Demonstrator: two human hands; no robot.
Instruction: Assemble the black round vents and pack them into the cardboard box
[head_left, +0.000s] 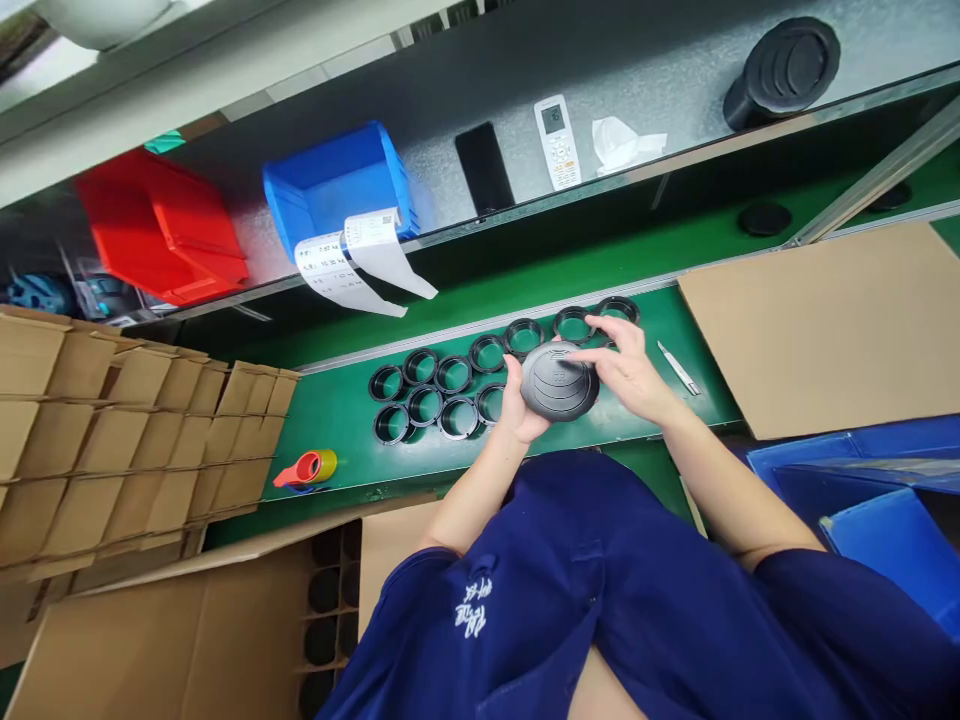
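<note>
A round black plastic cap (559, 381) with raised concentric rings is held above the green bench (337, 420). My left hand (519, 405) grips its left edge from below and behind. My right hand (628, 368) closes on its right edge, fingers laid across the top. Just behind the cap, several black rings (424, 385) lie in two rows on the bench surface.
A tape dispenser (307, 468) lies at the bench's front left and a small knife (679, 368) to the right. Cardboard sheet (817, 320) at right, divided carton (225, 610) and stacked dividers (112, 440) at left. The shelf holds red (161, 230) and blue bins (337, 185), a phone, a remote, and a black part (784, 70).
</note>
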